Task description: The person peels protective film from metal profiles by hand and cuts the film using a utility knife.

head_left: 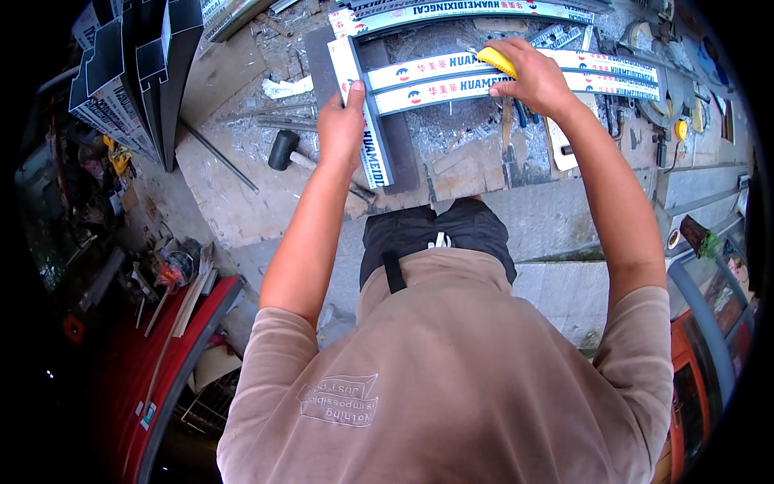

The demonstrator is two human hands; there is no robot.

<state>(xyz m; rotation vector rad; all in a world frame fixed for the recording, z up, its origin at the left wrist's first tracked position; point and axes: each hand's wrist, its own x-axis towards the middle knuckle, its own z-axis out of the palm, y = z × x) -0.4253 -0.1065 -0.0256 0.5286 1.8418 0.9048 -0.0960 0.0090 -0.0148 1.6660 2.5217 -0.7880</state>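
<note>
A frame of metal profiles point(372, 153), wrapped in white printed film, lies on the workbench. My left hand point(342, 125) is closed around its left end piece, thumb on top. Two parallel bars point(435, 90) run rightward from that piece. In my right hand point(534, 79) is a yellow utility knife point(496, 61), its tip pointing left over the upper bar. That hand's fingers also rest close to the bars; whether they press on them I cannot tell. Left of the frame lies a black-headed mallet point(283, 150), its handle passing behind my left forearm.
The worn workbench point(234, 211) carries metal shavings, a thin rod point(219, 157) and a white scrap point(287, 87). Dark profiles point(121, 113) stand at the far left. Hand tools and a round machine part point(645, 39) crowd the right. A red surface point(145, 363) is at lower left.
</note>
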